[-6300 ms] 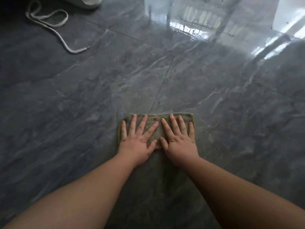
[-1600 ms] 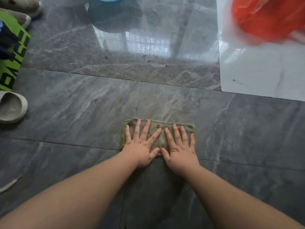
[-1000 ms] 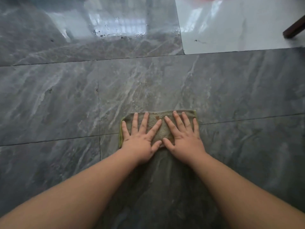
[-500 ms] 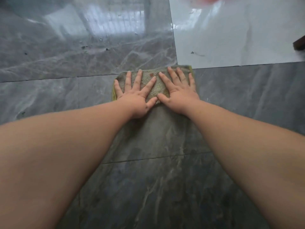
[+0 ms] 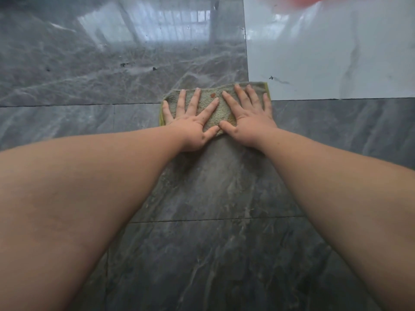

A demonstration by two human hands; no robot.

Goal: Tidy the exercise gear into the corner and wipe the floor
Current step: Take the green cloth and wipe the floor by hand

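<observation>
A grey-green cloth [image 5: 213, 104] with a yellow edge lies flat on the glossy dark grey marble floor [image 5: 202, 243]. Its far right corner reaches the corner of a white tile [image 5: 325, 52]. My left hand [image 5: 190, 129] presses flat on the cloth's left half, fingers spread. On the right half my right hand [image 5: 247, 122] lies the same way, thumbs almost touching. Neither hand grips the cloth. Both arms are stretched far forward. No exercise gear is in view.
Small dark specks [image 5: 125, 65] of dirt lie on the grey tile beyond the cloth, to the left. A blurred orange object [image 5: 314, 0] shows at the top edge above the white tile. A window's reflection shines on the far floor.
Over the last second both hands have pushed the cloth forward across a tile joint to the white tile's corner, and the arms have stretched out. Since half a second ago it crept slightly farther.
</observation>
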